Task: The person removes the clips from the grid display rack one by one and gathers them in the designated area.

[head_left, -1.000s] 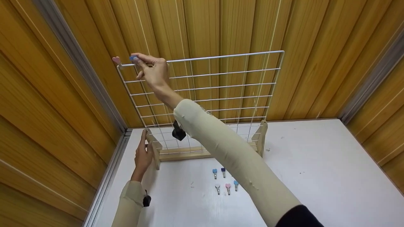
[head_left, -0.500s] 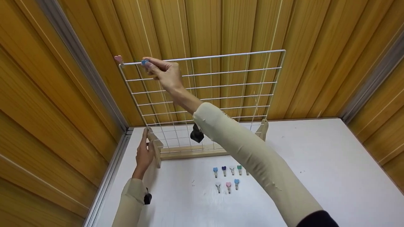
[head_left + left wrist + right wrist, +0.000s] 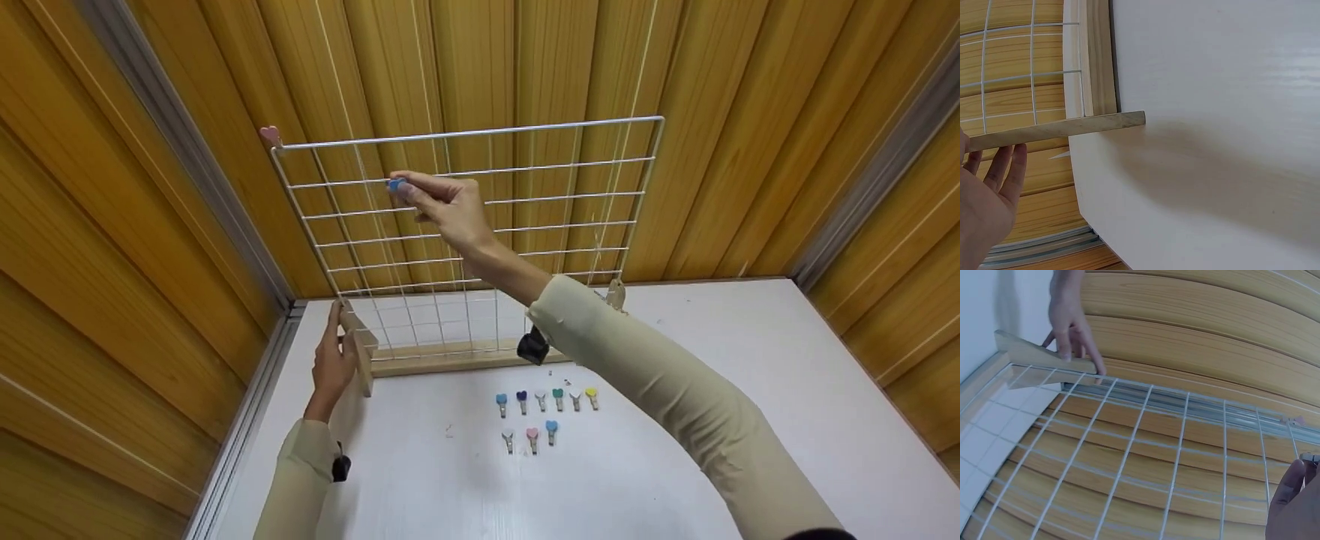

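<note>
My right hand (image 3: pixel 465 217) pinches a blue heart-topped clip (image 3: pixel 396 184) between thumb and fingertips. It overlaps the upper left part of a white wire grid (image 3: pixel 555 199) in the head view. The clip's metal end (image 3: pixel 1309 458) shows at the right edge of the right wrist view. My left hand (image 3: pixel 334 365) grips the wooden side foot (image 3: pixel 1055 130) of the grid's stand, fingers on the outer face and thumb on the other side. A pink heart clip (image 3: pixel 270 136) sits on the grid's top left corner.
Two rows of heart clips lie on the white table, among them a yellow clip (image 3: pixel 592 397), a green clip (image 3: pixel 558 398) and a pink clip (image 3: pixel 532 439). Wood-patterned walls (image 3: pixel 750 150) stand behind and at the sides. A metal rail (image 3: pixel 251 420) runs along the left edge.
My right hand has moved from the grid's top left bar to the right and down, with the blue clip in its fingers. More table clips have come into view. My left hand stays on the foot.
</note>
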`<state>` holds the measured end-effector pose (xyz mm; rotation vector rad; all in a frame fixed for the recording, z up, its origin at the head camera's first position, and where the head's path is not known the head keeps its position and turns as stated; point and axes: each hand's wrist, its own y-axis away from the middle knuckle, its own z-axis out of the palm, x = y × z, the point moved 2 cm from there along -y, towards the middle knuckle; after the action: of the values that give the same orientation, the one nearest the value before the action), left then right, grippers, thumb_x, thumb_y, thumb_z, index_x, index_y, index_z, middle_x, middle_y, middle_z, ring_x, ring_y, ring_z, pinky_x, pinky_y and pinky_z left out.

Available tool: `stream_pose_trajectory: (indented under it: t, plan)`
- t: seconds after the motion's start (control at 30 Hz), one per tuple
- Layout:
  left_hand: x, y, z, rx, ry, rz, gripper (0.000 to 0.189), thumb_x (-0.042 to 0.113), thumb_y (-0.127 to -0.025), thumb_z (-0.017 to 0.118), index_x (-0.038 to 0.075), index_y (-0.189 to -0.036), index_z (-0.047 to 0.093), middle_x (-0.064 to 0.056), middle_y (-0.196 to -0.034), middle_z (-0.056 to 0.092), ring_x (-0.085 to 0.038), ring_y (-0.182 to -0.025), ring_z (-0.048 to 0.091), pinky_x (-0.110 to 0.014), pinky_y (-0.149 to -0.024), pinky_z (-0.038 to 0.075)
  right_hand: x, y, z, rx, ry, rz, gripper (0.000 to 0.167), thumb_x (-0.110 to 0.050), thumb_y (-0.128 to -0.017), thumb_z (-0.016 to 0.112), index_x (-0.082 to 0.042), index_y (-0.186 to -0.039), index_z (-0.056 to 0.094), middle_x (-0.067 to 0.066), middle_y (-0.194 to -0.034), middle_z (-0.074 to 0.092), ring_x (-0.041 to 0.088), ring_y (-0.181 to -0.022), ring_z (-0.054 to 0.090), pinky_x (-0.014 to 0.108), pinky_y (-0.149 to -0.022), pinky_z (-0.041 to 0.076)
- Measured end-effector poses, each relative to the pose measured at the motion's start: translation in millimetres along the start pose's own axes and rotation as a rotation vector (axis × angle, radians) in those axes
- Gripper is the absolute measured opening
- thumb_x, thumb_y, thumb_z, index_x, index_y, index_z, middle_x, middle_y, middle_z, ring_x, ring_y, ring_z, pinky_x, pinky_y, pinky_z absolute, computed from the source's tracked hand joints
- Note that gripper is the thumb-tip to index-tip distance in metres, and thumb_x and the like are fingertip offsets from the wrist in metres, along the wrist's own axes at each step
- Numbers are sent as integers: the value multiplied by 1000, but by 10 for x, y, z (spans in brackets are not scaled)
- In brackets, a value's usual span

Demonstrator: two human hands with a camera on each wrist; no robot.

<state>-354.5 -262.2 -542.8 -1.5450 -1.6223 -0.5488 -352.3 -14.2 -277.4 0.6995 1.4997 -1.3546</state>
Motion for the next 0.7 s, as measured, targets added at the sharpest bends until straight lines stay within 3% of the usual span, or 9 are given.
stream_pose_trajectory:
  t: [0.3, 0.53, 0.7]
  plan:
    - [-32, -40, -15, 1, -12, 0, 63, 13, -111, 37, 22, -167, 8, -19, -168, 26, -47, -131, 55, -62, -90, 51, 90, 270, -408, 37, 50, 67, 29, -6, -100, 63, 1, -128, 70, 16, -123, 74, 14, -96, 73, 24, -78, 57]
    - [-9, -27, 4, 5, 16, 16, 63, 13, -112, 37, 21, -167, 8, -20, -167, 29, -46, -129, 56, -59, -87, 53, 137, 571, -722, -17, 122, 76, 30, -6, -102, 62, 3, -129, 67, 12, -119, 76, 12, -96, 73, 25, -78, 58]
    - [3, -14, 14, 3, 9, 20, 63, 14, -112, 37, 21, -167, 8, -20, -167, 29, -46, -129, 57, -59, -87, 53, 223, 850, -983, -38, 159, 132, 31, -10, -102, 63, 1, -131, 68, 4, -114, 78, 9, -93, 73, 23, -78, 58]
